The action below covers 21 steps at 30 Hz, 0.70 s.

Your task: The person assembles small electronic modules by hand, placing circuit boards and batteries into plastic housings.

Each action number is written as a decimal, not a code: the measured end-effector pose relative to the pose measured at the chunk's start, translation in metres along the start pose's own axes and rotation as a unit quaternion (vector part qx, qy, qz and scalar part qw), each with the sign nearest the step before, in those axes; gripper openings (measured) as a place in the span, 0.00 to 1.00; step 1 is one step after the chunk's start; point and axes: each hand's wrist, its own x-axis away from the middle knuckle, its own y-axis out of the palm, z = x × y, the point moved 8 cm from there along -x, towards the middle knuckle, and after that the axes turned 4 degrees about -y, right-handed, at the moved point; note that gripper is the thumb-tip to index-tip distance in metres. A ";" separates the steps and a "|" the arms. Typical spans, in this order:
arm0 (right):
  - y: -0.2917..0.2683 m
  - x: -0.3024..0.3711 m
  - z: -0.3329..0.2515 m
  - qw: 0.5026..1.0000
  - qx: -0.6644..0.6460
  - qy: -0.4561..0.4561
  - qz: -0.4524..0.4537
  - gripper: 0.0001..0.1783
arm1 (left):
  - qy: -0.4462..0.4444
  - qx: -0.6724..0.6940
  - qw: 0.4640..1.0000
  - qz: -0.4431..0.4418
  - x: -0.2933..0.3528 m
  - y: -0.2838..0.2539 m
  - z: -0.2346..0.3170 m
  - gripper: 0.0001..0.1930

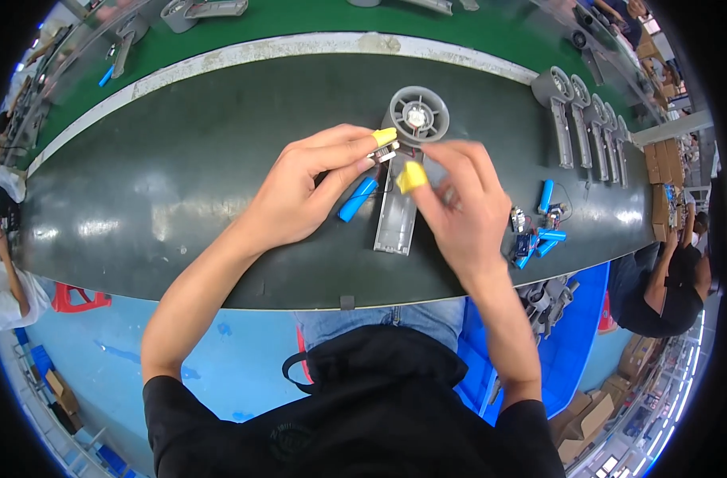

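My left hand (311, 175) is closed in a pinch on a small circuit board (386, 152) with white connectors. Yellow covering wraps its index fingertip. My right hand (468, 203), slightly blurred, hovers over the grey handheld fan housing (395, 227); its yellow-wrapped thumb and its index finger are apart, with nothing visible between them. The housing lies with its round, spoked head (418, 115) away from me and its hollow handle toward me. Beside the handle, below my left fingers, rests a blue cylindrical battery (358, 199) with a thin dark wire near it.
Several blue batteries (548, 243) with wires and small boards lie on the right of the dark table (180, 191). Several grey fan housings (566, 131) are lined up beyond them. A blue bin (582, 334) of grey parts stands below the table edge. A pale rail (244, 56) borders the green surface behind.
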 end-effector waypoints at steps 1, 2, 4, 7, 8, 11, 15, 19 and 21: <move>0.002 0.012 0.014 0.984 -0.062 0.161 -0.030 0.21 | -0.023 0.053 0.998 0.013 0.001 -0.002 -0.005 0.15; 0.009 0.030 0.026 0.938 -0.125 0.316 -0.061 0.24 | -0.047 0.104 0.993 0.027 0.002 -0.003 -0.011 0.15; 0.027 0.045 0.018 0.841 -0.301 0.441 -0.088 0.31 | -0.108 0.180 0.977 0.044 0.004 0.001 -0.023 0.15; 0.037 0.011 0.018 0.837 -0.337 0.423 -0.091 0.31 | -0.133 0.226 0.956 0.129 -0.011 -0.027 -0.028 0.16; 0.047 -0.009 0.020 0.843 -0.356 0.390 -0.102 0.30 | -0.128 0.233 0.951 0.158 -0.020 -0.043 -0.030 0.16; 0.089 -0.077 0.037 0.891 -0.334 0.276 -0.133 0.27 | -0.129 0.147 0.951 0.239 -0.048 -0.110 -0.046 0.15; 0.136 -0.176 0.057 0.980 -0.158 0.102 -0.069 0.23 | -0.118 0.081 0.930 0.337 -0.095 -0.186 -0.061 0.15; 0.205 -0.223 0.079 0.989 -0.127 0.056 -0.058 0.21 | -0.114 -0.111 0.903 0.399 -0.121 -0.241 -0.086 0.15; 0.230 -0.233 0.078 0.995 -0.031 0.027 -0.092 0.20 | -0.066 -0.366 0.805 0.462 -0.115 -0.283 -0.089 0.15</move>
